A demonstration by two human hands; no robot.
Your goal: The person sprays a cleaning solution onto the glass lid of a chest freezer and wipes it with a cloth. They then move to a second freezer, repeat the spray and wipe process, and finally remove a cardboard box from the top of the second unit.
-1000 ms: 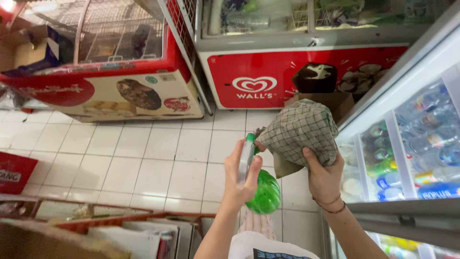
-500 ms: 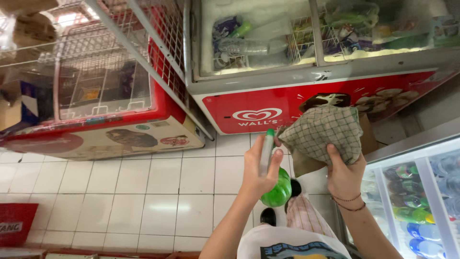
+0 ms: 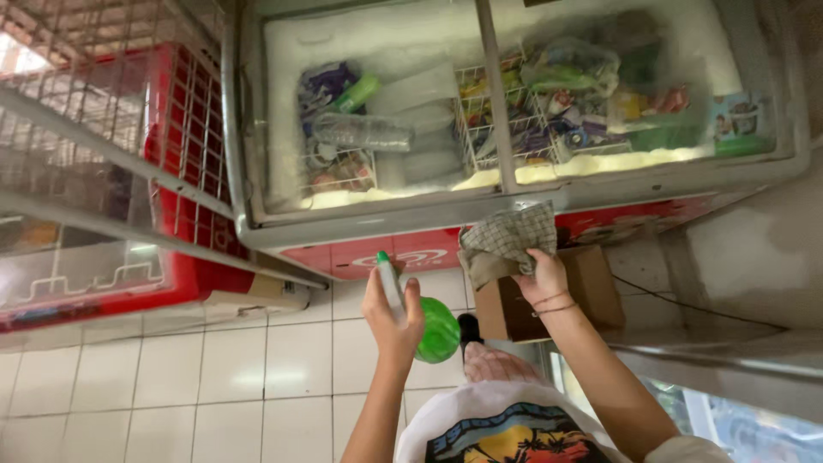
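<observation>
White floor tiles (image 3: pixel 214 360) fill the bottom of the view, and two big chest freezers stand past them. On the left is a red freezer (image 3: pixel 103 214) with wire baskets on top. Next to it, straight ahead, is a freezer with a glass lid (image 3: pixel 514 111), full of frosty packets and bottles.

Going left to right, the left hand (image 3: pixel 393 313) comes first. Its fingers (image 3: pixel 414 302) are wrapped tight around a green spray bottle (image 3: pixel 437 330). The round green body sits just to the right of the fingers and a bit lower. The thin neck and green tip stick up above the fingers. So the bottle's long line runs up and down in the view, with the tip pointing away from the person, toward the glass-lid freezer.

Then comes the right hand (image 3: pixel 542 279). Its fingers (image 3: pixel 538 257) are closed on a checked cloth (image 3: pixel 504 240). The cloth bunches up above and to the left of the fingers, almost touching the freezer's red front. A brown cardboard box (image 3: pixel 549 300) sits on the floor just below this hand.

Both hands are near the freezer front, but the cloth hand is nearer. The spray tip is lower and a bit further back.
</observation>
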